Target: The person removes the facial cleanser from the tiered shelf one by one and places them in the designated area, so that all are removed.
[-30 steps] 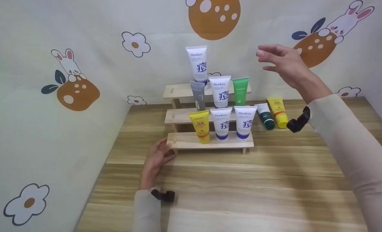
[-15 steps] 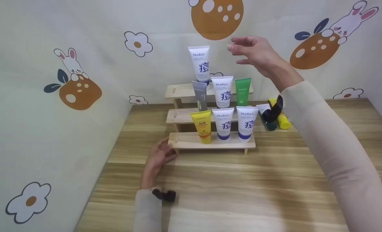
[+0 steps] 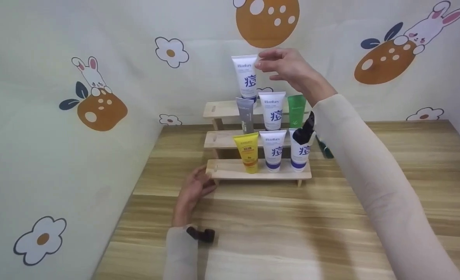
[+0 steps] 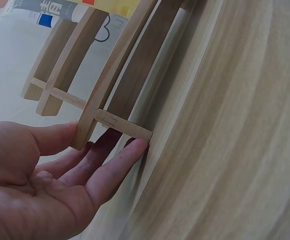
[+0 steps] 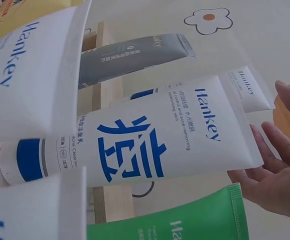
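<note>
As the left hand (image 3: pixel 192 188) pinches the wooden stand (image 3: pixel 226 170) at its corner, the right hand (image 3: pixel 291 69), fingers parted, hovers beside the topmost white tube (image 3: pixel 245 74).

The head camera looks from above, forward and downward, at a moderate distance, so it takes in the three-tier wooden stand (image 3: pixel 224 168), the wooden tabletop (image 3: pixel 245 229) and the patterned cloth (image 3: pixel 202 23) behind. The left wrist camera is low and very near, strongly tilted, facing the left end of the stand, and it shares with the head view this end and the left hand (image 3: pixel 193 187). The right wrist camera, also near but turned sideways, faces the cloth, and shares with the head view the right hand (image 3: pixel 290 70), the gray Hankey tube (image 5: pixel 135 57) and the green Hankey tube (image 5: pixel 185 220).
</note>
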A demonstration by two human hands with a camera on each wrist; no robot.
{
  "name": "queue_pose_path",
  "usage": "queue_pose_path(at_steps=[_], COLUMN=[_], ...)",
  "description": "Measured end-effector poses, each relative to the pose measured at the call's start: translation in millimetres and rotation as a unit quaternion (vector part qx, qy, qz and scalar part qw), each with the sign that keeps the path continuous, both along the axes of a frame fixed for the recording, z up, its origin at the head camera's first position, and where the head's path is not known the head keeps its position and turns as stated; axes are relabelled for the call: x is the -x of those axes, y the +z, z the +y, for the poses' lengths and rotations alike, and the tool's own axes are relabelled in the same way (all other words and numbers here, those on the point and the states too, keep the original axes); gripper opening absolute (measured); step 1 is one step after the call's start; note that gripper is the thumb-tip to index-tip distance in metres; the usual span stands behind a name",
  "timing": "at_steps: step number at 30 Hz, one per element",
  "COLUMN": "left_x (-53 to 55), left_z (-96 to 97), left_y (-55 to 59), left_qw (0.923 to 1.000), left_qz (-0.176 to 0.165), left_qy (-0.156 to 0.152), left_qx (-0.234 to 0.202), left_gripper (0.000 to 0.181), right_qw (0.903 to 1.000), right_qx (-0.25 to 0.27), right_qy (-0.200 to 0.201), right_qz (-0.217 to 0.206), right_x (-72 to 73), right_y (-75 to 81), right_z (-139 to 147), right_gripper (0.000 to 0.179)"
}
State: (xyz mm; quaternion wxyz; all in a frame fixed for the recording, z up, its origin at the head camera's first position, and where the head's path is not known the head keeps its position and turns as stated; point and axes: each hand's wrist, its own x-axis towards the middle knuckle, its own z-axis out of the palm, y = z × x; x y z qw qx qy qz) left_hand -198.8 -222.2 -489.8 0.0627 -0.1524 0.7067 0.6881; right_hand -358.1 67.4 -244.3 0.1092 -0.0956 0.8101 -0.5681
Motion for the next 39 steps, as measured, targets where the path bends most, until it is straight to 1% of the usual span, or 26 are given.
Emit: queue_pose_path(at_steps=[3, 6, 8, 12, 14, 17, 21, 24, 29, 36, 39], left_x=[1.4, 2.7, 3.1, 3.9, 4.3, 4.4, 2.9, 1.8, 1.0, 2.7, 2.2], left_z=[-0.1, -0.6, -1.0, -1.7, -2.0, -2.0, -1.1, -0.6, -0.7, -1.2, -1.7], left_y=[-0.1, -0.1, -0.1, -1.0, -1.5, -1.7, -1.0, -1.5, -3.1, -2.2, -2.7], left_qw=[0.9998, 0.9995, 0.9996, 0.9997, 0.9997, 0.9998, 0.9999, 0.9999, 0.9998, 0.9988, 0.9990], left_qz=[0.004, 0.005, 0.004, 0.010, 0.013, 0.011, 0.009, 0.009, 0.008, 0.027, 0.023], left_qy=[0.000, 0.001, 0.002, -0.006, -0.011, -0.008, -0.004, -0.007, -0.007, -0.012, -0.008], left_qx=[-0.017, -0.030, -0.028, -0.022, -0.020, -0.016, -0.013, -0.011, -0.014, -0.040, -0.038], left_gripper=[0.048, 0.047, 0.047, 0.047, 0.047, 0.046, 0.046, 0.046, 0.045, 0.048, 0.048], right_qw=[0.9999, 0.9994, 0.9988, 0.9973, 0.9966, 0.9955, 0.9941, 0.9934, 0.9926, 0.9915, 0.9909], right_qx=[-0.012, -0.030, -0.042, -0.062, -0.071, -0.081, -0.091, -0.093, -0.101, -0.115, -0.125], right_qy=[0.002, -0.005, -0.011, -0.019, -0.019, -0.015, -0.015, -0.019, -0.022, -0.021, -0.014], right_qz=[-0.008, -0.019, -0.024, -0.034, -0.037, -0.045, -0.059, -0.065, -0.063, -0.057, -0.047], right_x=[3.5, 6.9, 8.9, 11.3, 11.7, 11.6, 11.8, 12.6, 13.3, 13.7, 14.0], right_y=[-2.5, -3.5, -3.1, -1.5, -1.0, -0.8, -3.1, -6.0, -9.4, -7.7, -8.2], right_z=[-4.5, -9.1, -11.6, -14.5, -15.3, -16.5, -18.2, -19.6, -22.0, -22.4, -23.3], right_gripper=[0.057, 0.058, 0.058, 0.054, 0.053, 0.053, 0.051, 0.050, 0.047, 0.052, 0.051])
